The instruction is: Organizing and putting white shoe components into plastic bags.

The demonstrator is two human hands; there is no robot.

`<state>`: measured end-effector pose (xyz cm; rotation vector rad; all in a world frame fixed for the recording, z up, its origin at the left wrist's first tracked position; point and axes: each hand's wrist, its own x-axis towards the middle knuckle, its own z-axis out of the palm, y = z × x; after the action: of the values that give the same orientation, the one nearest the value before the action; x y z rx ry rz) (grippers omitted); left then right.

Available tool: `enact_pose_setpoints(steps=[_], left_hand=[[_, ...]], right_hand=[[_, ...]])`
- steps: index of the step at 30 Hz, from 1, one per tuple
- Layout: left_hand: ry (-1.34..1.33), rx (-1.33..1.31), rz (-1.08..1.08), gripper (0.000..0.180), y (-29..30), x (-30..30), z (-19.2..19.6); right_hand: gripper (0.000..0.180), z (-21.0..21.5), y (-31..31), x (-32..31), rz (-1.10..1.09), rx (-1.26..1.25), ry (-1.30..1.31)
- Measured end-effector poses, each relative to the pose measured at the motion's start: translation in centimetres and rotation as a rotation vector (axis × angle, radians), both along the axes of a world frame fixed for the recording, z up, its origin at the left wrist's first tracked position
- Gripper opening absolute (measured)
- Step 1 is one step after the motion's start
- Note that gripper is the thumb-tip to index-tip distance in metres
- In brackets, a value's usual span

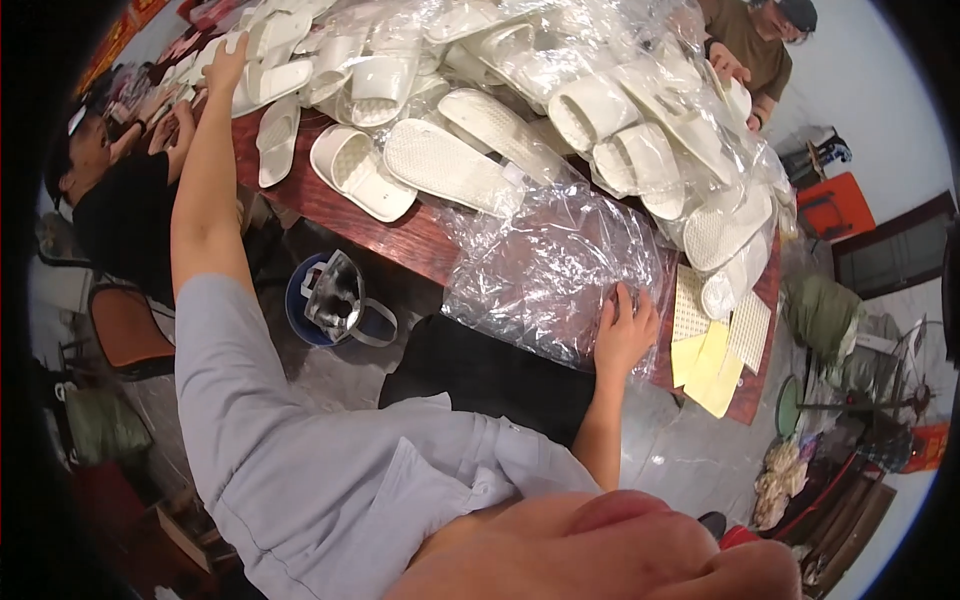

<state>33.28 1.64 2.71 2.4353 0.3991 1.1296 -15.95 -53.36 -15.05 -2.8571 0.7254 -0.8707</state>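
Observation:
My left hand (226, 62) reaches far across the table and rests on a white slipper (272, 80) at the far left of the pile. Its fingers lie on the slipper; whether they grip it I cannot tell. My right hand (624, 328) lies flat with fingers apart on a clear plastic bag (555, 270) at the near table edge. Several white slippers (470, 150) are heaped over the dark red wooden table (330, 205), many under clear plastic wrap.
Yellow and white insole sheets (712, 365) lie at the table's right corner. A blue bucket (300, 300) with a bag sits on the floor under the table. One person in black (120, 200) sits at the left, another in brown (745, 45) at the far right.

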Motion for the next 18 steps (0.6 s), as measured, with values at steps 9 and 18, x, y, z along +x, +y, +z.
enact_pose_setpoints(steps=[9, 18], left_hand=[[-0.151, 0.302, -1.217, 0.043, -27.3, -22.0, -2.1], [0.276, 0.4, -1.27, 0.049, -42.1, -42.2, -15.2]], right_hand=[[0.034, -0.3, -0.4, -0.2, -0.017, -0.063, 0.004], [0.038, -0.9, -0.6, 0.2, 0.058, 0.04, -0.002]])
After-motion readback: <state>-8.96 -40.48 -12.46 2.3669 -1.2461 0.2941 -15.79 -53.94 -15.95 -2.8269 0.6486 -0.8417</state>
